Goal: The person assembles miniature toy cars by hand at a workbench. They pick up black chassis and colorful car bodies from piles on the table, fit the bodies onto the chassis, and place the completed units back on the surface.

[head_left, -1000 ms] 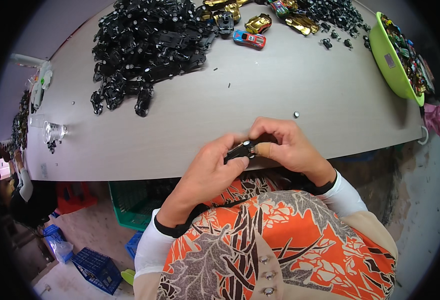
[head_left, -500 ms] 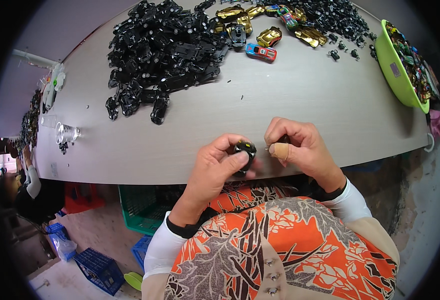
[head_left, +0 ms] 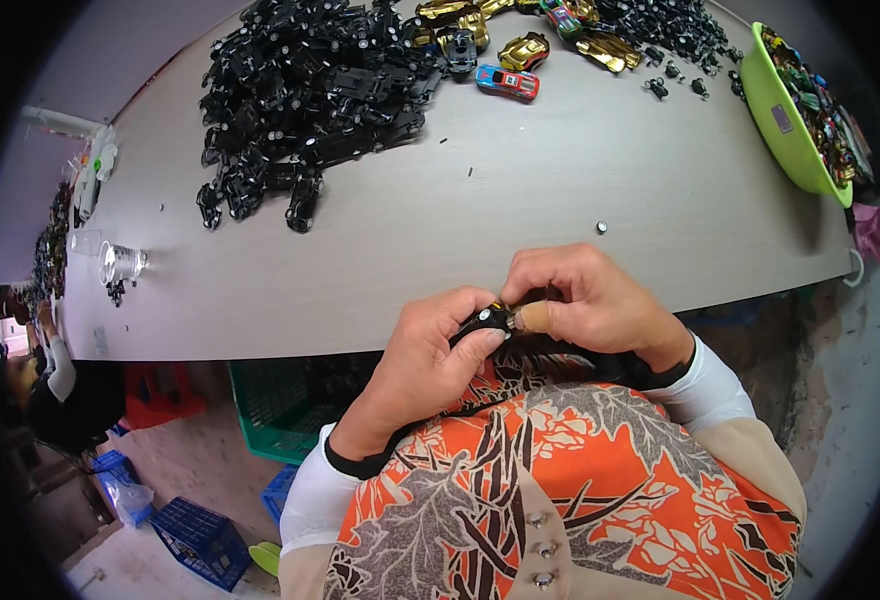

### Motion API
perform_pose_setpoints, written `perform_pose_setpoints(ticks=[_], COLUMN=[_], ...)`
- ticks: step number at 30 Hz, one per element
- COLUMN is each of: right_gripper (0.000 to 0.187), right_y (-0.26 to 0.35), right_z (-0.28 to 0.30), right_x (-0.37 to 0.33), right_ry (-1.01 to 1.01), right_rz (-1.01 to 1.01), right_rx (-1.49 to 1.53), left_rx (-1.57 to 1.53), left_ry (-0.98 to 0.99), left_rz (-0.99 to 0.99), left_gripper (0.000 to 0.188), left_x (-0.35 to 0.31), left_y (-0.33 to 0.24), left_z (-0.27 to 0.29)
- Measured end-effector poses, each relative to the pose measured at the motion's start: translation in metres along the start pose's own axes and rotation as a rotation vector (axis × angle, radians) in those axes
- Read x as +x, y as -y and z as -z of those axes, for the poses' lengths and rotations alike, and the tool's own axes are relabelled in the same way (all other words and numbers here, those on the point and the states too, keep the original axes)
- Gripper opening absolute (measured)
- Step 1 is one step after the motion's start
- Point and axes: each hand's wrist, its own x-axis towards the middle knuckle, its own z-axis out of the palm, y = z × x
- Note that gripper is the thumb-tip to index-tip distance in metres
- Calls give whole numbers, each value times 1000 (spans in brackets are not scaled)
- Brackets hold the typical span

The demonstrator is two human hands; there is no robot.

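Just above the table's near edge, my left hand (head_left: pixel 438 345) is closed around a small black toy car chassis (head_left: pixel 482 322) with a silver-hubbed wheel showing. My right hand (head_left: pixel 585 302), with a tan plaster on its thumb, pinches at the chassis's right end. A small metallic bit shows at that thumb tip; the rest of the piece is hidden by the fingers. Both hands meet at the chassis. On the table beyond my right hand lies a loose little wheel (head_left: pixel 602 228).
A heap of black chassis (head_left: pixel 310 90) covers the far left. Gold toy cars (head_left: pixel 525 50), a red-and-blue car (head_left: pixel 508 83) and wheel sets (head_left: pixel 675 40) lie farther back. A lime basin (head_left: pixel 785 120) stands right, a clear cup (head_left: pixel 122 263) left. A green crate (head_left: pixel 260 410) sits below the edge.
My right hand has moved left to meet the chassis, which has tilted in my left hand. A loose little wheel now shows on the table. The whole view has shifted slightly.
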Motion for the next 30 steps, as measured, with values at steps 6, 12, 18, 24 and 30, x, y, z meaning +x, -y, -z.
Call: perform_pose_setpoints(ticks=[6, 12, 18, 24, 30], right_gripper=[6, 10, 16, 6, 15], right_y=[-4, -6, -1, 7, -17], right_z=[-22, -41, 8, 82, 94], right_x=[0, 16, 45, 95, 121], right_ry=[-84, 175, -228, -634, -600], right_rz=[-30, 79, 330, 401, 251], right_rx=[-172, -182, -621, -977, -1338], left_rx=[291, 342, 585, 674, 992], left_ry=[-109, -61, -358, -718, -716], left_rz=[-160, 21, 275, 196, -189], left_gripper=[16, 18, 34, 32, 20], left_x=[-9, -44, -121, -132, -18], left_y=[13, -4, 8, 10, -12], left_z=[0, 27, 82, 108, 116])
